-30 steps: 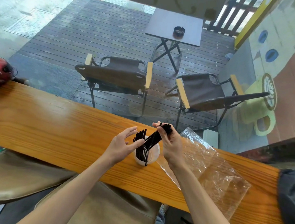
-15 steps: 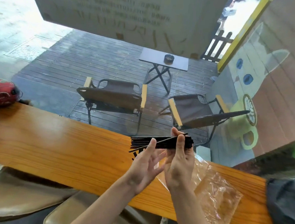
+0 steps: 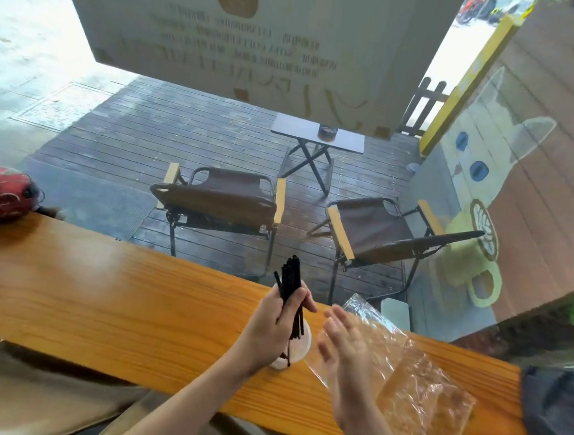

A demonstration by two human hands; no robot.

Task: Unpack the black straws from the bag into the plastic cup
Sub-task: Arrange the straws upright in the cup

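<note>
- The left hand (image 3: 275, 323) is wrapped round a bundle of black straws (image 3: 291, 281), fingers curled over them; the bundle stands nearly upright, its top ends rising above the fist and its lower ends reaching down into the plastic cup (image 3: 299, 347).
- The right hand (image 3: 344, 345) holds nothing: its fingers are spread and slightly blurred, palm turned left toward the cup, just right of it and not touching the straws.
- The plastic cup is a pale, whitish one standing on the bench (image 3: 101, 292), mostly hidden behind the left hand; only its right rim and part of its wall show, with a few straw ends visible inside.
- The bag (image 3: 416, 389) is clear, crinkled plastic, lying flat on the bench to the right of the cup and under the right forearm, its far corner lifted a little off the wood. No straws show inside it.
- The bench is a long plank of orange-brown varnished wood running left to right across the view.
- At the far left edge of the bench rests a red helmet (image 3: 0, 193).
- At the near right end a dark grey fabric thing (image 3: 558, 417) lies on the bench; what it is cannot be told.
- Beyond the bench, through glass, two folding chairs (image 3: 221, 200) stand on wet decking, with a small folding table (image 3: 317, 139) farther off.
</note>
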